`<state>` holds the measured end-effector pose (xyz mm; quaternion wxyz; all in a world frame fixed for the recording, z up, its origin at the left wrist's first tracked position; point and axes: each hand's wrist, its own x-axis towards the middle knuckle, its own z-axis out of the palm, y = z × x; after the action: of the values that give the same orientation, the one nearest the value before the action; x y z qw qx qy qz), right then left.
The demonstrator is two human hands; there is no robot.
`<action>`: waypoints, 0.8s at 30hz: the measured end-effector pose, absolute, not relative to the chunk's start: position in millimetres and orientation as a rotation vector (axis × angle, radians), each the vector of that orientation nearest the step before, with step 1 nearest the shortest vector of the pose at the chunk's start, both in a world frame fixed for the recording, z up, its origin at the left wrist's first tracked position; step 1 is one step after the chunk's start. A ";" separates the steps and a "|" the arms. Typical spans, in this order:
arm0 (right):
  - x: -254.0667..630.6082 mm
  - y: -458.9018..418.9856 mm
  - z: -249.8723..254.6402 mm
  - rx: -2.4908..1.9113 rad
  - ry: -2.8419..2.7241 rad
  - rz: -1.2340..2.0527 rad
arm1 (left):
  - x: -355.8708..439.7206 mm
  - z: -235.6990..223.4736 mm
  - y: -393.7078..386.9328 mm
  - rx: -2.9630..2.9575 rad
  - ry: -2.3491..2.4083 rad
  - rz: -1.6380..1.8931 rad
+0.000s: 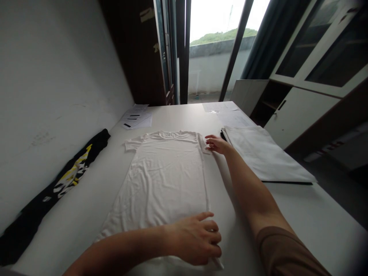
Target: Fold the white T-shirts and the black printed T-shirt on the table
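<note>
Black garment (60,188) with yellow and white print lies along the wall at far left. Right of it, I see a white short-sleeved T-shirt (166,172) spread on the white desk (184,117), collar away from me. My left hand (195,239), fingers loosely curled, is over its lower right edge; my right hand (217,144), slightly curled, is at the right sleeve. I cannot tell whether either grips. Folded white cloth (264,153) lies farthest right.

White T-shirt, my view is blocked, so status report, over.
Right hand at right-side sleeve, left hand at lower right edge. T-shirt spread out, wrinkled. Left forearm across its bottom; folded white cloth to the right.
</note>
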<state>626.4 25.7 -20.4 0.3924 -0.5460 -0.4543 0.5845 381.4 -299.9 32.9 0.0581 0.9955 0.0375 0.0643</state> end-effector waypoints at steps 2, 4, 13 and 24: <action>625.1 25.7 -19.5 -1.601 -1.316 1.295 | 381.0 30.4 -300.8 3.002 0.078 0.191; 620.4 27.1 -20.2 -1.796 -1.489 0.955 | 381.3 27.3 -301.5 2.993 0.054 0.185; 571.7 12.3 -27.9 -1.615 -2.314 0.175 | 384.8 4.8 -307.8 2.976 0.118 0.288; 561.4 -0.2 -32.1 -1.880 -2.123 -0.071 | 380.4 3.0 -307.5 2.985 0.135 0.303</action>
<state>561.4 -0.2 -32.1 0.1518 -0.6551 -0.7398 -0.0249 380.4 -307.5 3.0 0.0693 0.9915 0.0449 0.1007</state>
